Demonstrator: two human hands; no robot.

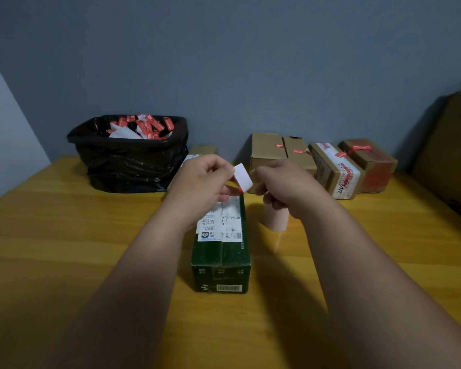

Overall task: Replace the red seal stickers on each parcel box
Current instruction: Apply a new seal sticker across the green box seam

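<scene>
Above the green box (221, 251), left hand (200, 182) pinches a sticker (243, 177); right hand (282, 185), at three o'clock, pinches its edge.

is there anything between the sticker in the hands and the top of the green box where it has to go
Nothing visible does. The left hand pinches the white-backed sticker right above the far end of the green box, with the right hand beside it. The box top below carries only its flat shipping label.

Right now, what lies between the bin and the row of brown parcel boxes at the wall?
In the head view, another brown box, mostly hidden behind the left hand, stands between the black-lined bin and the brown parcel boxes.
</scene>
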